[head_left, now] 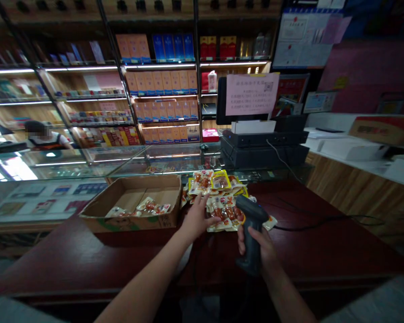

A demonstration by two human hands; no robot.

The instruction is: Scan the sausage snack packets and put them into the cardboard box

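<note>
My right hand (pixel 264 244) is wrapped around the grip of a dark barcode scanner (pixel 252 229), whose head tilts toward a pile of snack packets (pixel 222 208). My left hand (pixel 199 219) reaches to the near left side of that pile with its fingers spread, holding nothing that I can see; whether the fingertips touch a packet I cannot tell. The packets are clear and white with reddish-brown food inside, and some have yellow edges. Left of the pile stands an open cardboard box (pixel 131 222) with a few similar packets (pixel 151 206) inside.
A dark red table (pixel 306 237) carries the box and pile. Behind it are a glass counter (pixel 175 157) and a monitor with a pink notice (pixel 251 96) on dark machines. A black cable (pixel 299 225) crosses to the right. A person (pixel 45 137) is at the far left.
</note>
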